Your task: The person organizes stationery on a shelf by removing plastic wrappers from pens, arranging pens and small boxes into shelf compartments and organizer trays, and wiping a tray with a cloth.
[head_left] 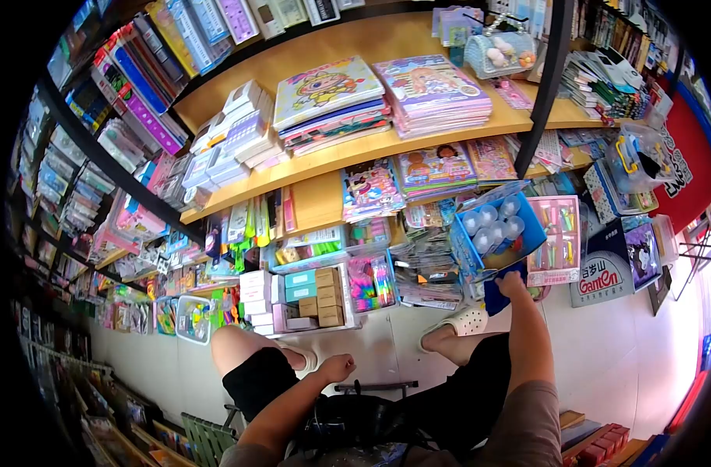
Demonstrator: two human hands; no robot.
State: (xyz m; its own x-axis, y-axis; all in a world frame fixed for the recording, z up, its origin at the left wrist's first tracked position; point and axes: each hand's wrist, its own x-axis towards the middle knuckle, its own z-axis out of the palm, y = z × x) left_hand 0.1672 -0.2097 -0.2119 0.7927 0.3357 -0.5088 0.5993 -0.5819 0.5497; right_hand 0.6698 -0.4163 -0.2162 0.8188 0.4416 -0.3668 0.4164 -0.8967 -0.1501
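Observation:
My right hand (513,286) is closed on a dark blue cloth (496,297), which hangs just in front of a blue box (463,247). Inside that box are several clear rounded plastic pieces (496,231). Close to my right hand, a pink box with a window (554,237) shows colourful slim items. My left hand (337,368) is curled into a fist above the floor between my knees, with nothing seen in it. Ahead of it stands a white bin (348,300) of small brown, teal and white boxes.
A wooden shelf (324,162) carries stacks of picture books (328,89) and white boxes (242,128). Bright pens (371,282) fill a tray below. A Ganten carton (601,268) stands on the floor at right, near a red panel (686,140). Black shelf posts (549,86) rise in front.

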